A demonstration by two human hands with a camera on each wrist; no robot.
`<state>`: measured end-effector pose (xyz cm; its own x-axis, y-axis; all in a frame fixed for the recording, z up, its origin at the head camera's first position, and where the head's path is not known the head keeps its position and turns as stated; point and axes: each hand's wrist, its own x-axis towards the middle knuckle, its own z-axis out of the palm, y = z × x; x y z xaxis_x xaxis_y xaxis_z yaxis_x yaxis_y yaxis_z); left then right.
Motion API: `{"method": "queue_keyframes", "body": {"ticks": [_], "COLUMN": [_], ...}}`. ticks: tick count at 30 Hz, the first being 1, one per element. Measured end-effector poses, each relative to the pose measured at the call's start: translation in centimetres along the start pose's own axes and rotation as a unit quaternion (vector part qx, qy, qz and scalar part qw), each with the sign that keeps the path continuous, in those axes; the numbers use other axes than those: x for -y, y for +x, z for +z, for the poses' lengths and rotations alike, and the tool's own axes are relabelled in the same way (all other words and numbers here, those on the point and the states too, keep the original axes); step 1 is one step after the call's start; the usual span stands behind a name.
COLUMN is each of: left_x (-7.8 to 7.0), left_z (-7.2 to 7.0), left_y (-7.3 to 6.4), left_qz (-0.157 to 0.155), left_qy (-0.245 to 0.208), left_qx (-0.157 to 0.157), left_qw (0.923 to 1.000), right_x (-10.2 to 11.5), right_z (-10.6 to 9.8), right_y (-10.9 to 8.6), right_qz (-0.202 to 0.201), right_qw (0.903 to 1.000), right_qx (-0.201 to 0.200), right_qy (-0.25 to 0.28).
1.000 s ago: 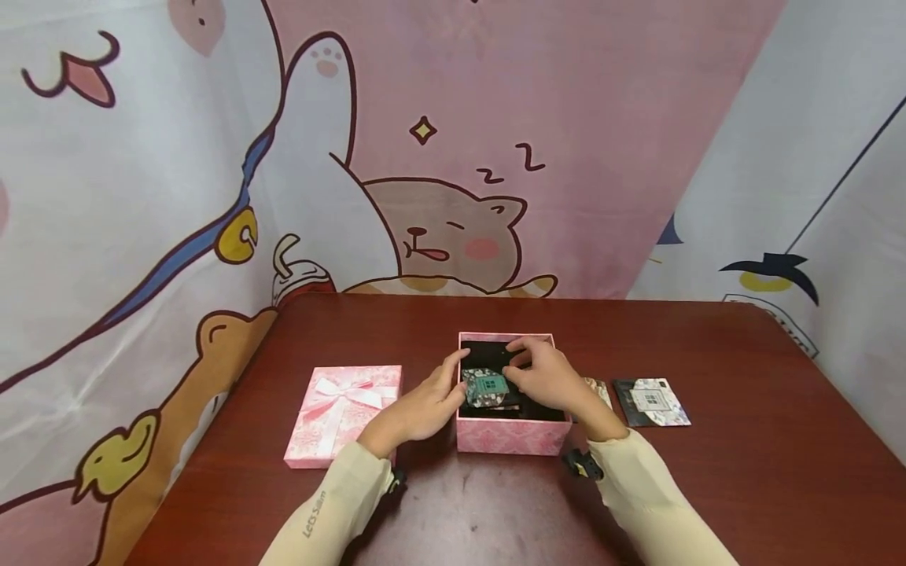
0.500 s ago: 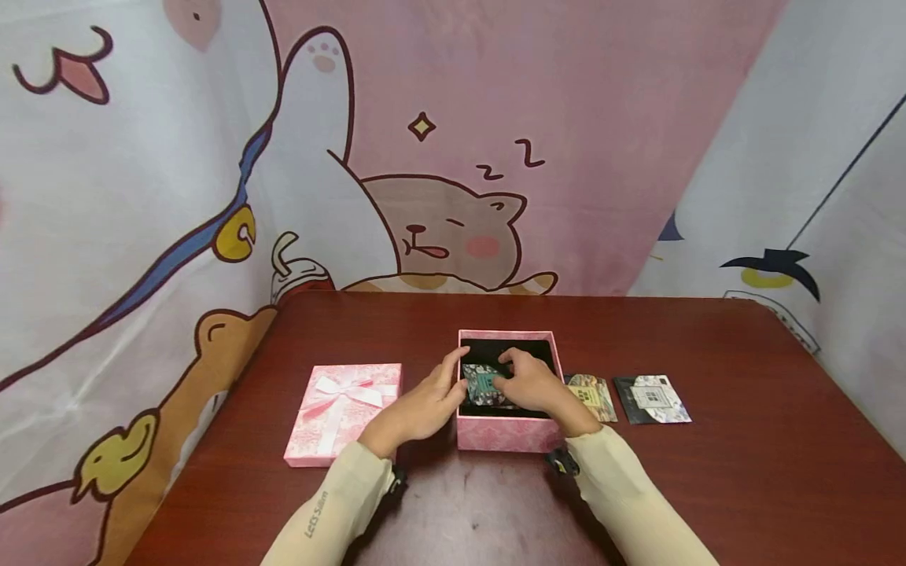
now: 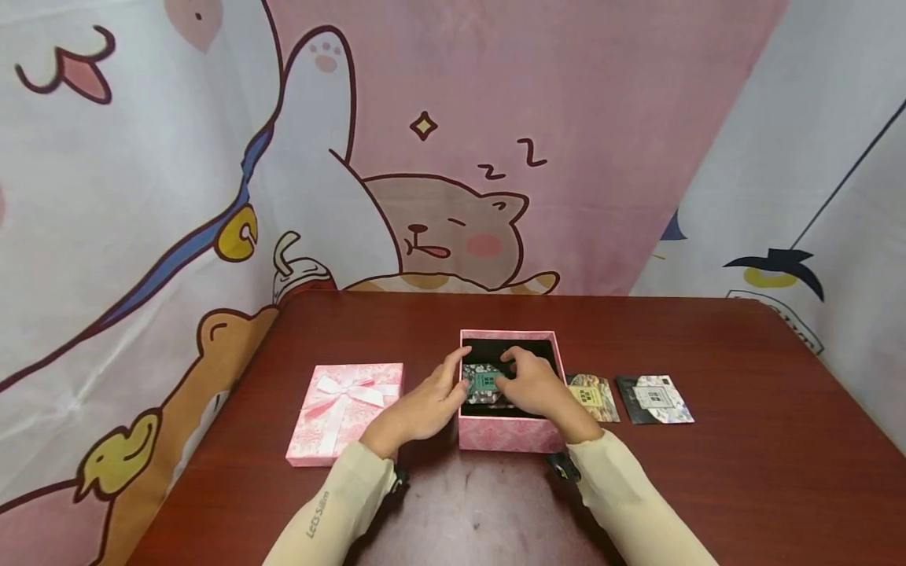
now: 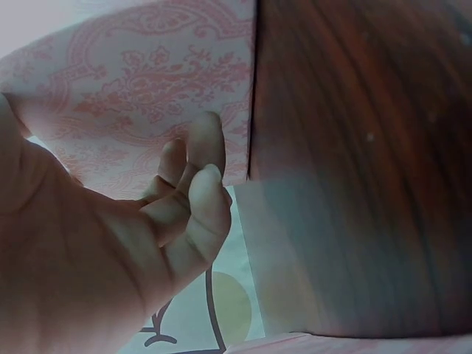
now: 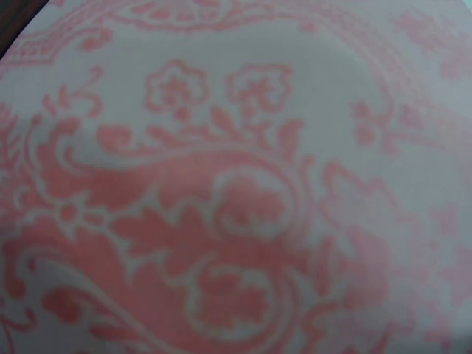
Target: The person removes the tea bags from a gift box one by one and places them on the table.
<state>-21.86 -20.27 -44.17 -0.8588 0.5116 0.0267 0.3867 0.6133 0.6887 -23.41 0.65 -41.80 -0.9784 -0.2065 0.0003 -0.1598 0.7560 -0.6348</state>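
A pink patterned box (image 3: 510, 435) with a dark inside stands in the middle of the table. In it lies a flat, flower-printed packet with a green label (image 3: 484, 384), near the left wall. My left hand (image 3: 422, 405) rests against that wall, its index finger and thumb at the rim; the left wrist view has its other fingers loosely bent beside the wall. My right hand (image 3: 536, 385) reaches into the box from the right. Its thumb touches the packet's right edge, with the index finger bent and apart from the thumb. In the right wrist view, only the box's printed wall (image 5: 221, 192) shows, blurred.
The pink box lid with a ribbon bow (image 3: 344, 413) lies left of the box. Right of it are a packet with a yellow label (image 3: 593, 398) and a black-and-white packet (image 3: 654, 399). A cartoon cloth (image 3: 566, 220) hangs behind the table.
My right hand has moved slightly left and down onto the packet's right edge. The green-labelled packet now sits straighter. The yellow-labelled packet has come into fuller view; my left hand stays put.
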Motion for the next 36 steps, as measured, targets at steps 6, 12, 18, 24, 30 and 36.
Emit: {"method": "queue_keyframes", "body": {"ticks": [6, 12, 18, 24, 30, 36], "left_x": [-0.3, -0.5, -0.5, -0.3, -0.2, -0.3], "left_z": [0.0, -0.1, -0.1, -0.3, -0.3, -0.1], "left_y": [0.1, 0.1, 0.0, -0.2, -0.1, -0.1], "left_qz": [0.003, 0.003, 0.002, -0.001, 0.004, -0.001], "left_qy": [0.002, 0.010, 0.012, 0.007, 0.005, 0.006], "left_qx": [0.001, -0.001, -0.006, -0.008, -0.013, -0.009], "left_qw": [1.0000, 0.9999, 0.9999, 0.9999, 0.9999, 0.9999], "right_x": [0.1, 0.4, 0.2, 0.7, 0.7, 0.4], "right_z": [-0.2, -0.5, -0.3, -0.2, -0.2, -0.7], "right_y": [-0.4, -0.7, -0.3, 0.6, 0.8, 0.2], "right_qz": [-0.020, -0.043, -0.063, -0.029, -0.035, -0.046], "right_qw": [0.9994, 0.9979, 0.9949, 0.9967, 0.9977, 0.9977], "right_qx": [-0.019, -0.040, -0.079, -0.052, -0.025, -0.037], "right_qy": [-0.019, -0.028, 0.003, 0.054, 0.053, 0.033]}}
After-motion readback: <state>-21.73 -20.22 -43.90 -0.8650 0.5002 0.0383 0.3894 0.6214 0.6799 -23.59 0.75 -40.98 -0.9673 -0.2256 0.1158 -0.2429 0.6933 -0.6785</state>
